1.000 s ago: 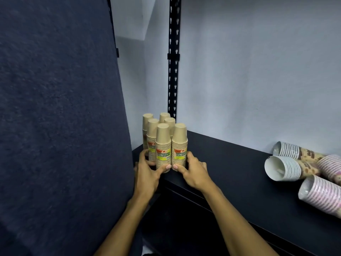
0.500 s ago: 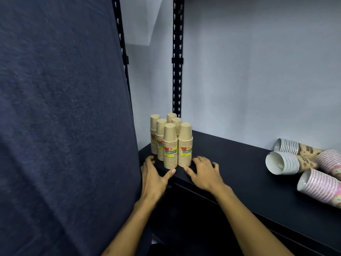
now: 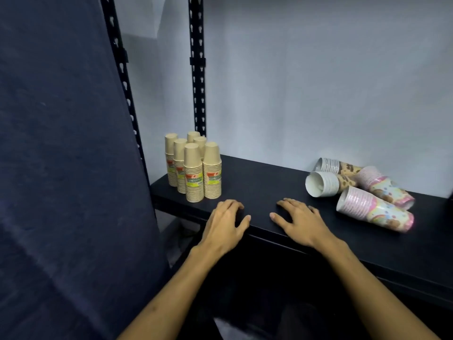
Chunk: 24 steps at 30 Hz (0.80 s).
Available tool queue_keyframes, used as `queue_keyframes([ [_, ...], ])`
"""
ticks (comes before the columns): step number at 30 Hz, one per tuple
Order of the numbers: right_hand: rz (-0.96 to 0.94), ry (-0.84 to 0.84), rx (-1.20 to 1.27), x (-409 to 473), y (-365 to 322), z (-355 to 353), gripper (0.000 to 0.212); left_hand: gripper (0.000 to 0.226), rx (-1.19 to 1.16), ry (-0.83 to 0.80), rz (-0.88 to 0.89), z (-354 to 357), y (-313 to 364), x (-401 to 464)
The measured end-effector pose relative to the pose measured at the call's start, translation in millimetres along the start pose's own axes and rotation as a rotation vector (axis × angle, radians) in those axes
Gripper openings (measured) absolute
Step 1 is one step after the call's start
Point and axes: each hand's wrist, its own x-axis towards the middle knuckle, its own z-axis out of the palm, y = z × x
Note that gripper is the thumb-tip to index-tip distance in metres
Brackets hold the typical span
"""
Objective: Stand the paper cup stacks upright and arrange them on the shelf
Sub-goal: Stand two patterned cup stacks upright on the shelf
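Black shelf (image 3: 257, 187): bare surface runs between the two cup groups. Six brown cup stacks (image 3: 193, 165) upright at its left end; four patterned stacks (image 3: 360, 190) lying on their sides at right. Left hand (image 3: 224, 225) and right hand (image 3: 300, 220) over the front edge, fingers loosely spread, holding nothing.

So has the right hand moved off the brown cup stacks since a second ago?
Yes. The right hand has slid right along the shelf, clear of the brown cup stacks.

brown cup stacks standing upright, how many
6, clustered at the shelf's left end: front pair, middle pair, back pair. More could hide behind.
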Motion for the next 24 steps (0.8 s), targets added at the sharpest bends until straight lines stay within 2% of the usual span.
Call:
queue_keyframes([
  [6, 0.019, 0.065, -0.002, -45.7, 41.7, -18.4, 0.053, 0.044, -0.018, -0.234, 0.128, 21.8, 37.0, 30.0],
  [12, 0.132, 0.108, 0.005, -93.5, 73.3, -37.4, 0.050, 0.051, -0.027, -0.306, 0.218, 46.9, 71.2, 51.2],
  [16, 0.251, 0.174, 0.075, -119.2, 94.6, -46.4, 0.045, 0.064, -0.145, -0.338, 0.217, 61.3, 91.3, 62.4],
  [19, 0.340, 0.333, 0.231, -127.1, 103.3, -53.1, 0.032, 0.067, -0.211, -0.249, 0.259, 67.3, 114.5, 75.3],
  [21, 0.460, 0.477, 0.427, -126.5, 106.2, -60.7, 0.026, 0.067, -0.236, -0.193, 0.283, 68.9, 131.5, 87.7],
  [24, 0.667, 0.629, 0.785, -118.7, 116.8, -68.3, 0.039, 0.069, -0.240, -0.182, 0.260, 73.4, 151.9, 112.6],
])
